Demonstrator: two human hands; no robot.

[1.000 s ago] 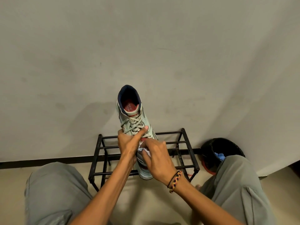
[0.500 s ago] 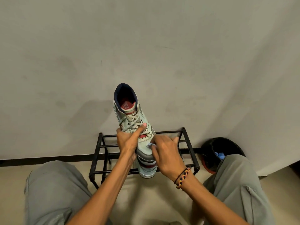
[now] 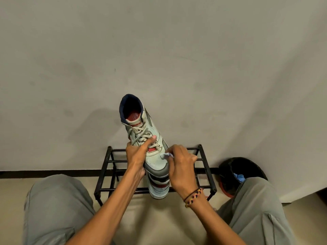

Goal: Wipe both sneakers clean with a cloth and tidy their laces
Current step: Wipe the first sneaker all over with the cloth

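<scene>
A pale mint high-top sneaker [image 3: 141, 124] with grey laces and a dark collar is held up in front of the wall, toe toward me. My left hand [image 3: 137, 154] grips it at the laces, thumb across the tongue. My right hand [image 3: 180, 167] pinches a small white cloth [image 3: 166, 155] against the toe box. A second sneaker [image 3: 158, 187] with red and dark stripes stands below on the rack, mostly hidden by the held one.
A black metal shoe rack [image 3: 205, 174] stands against the wall between my knees. A dark round bin [image 3: 242, 172] with something blue inside sits at the right. My legs in grey trousers [image 3: 56, 209] frame the bottom.
The held sneaker has tilted and turned so its right side shows more. My right hand has slid with the cloth from the lace area to the toe box.
</scene>
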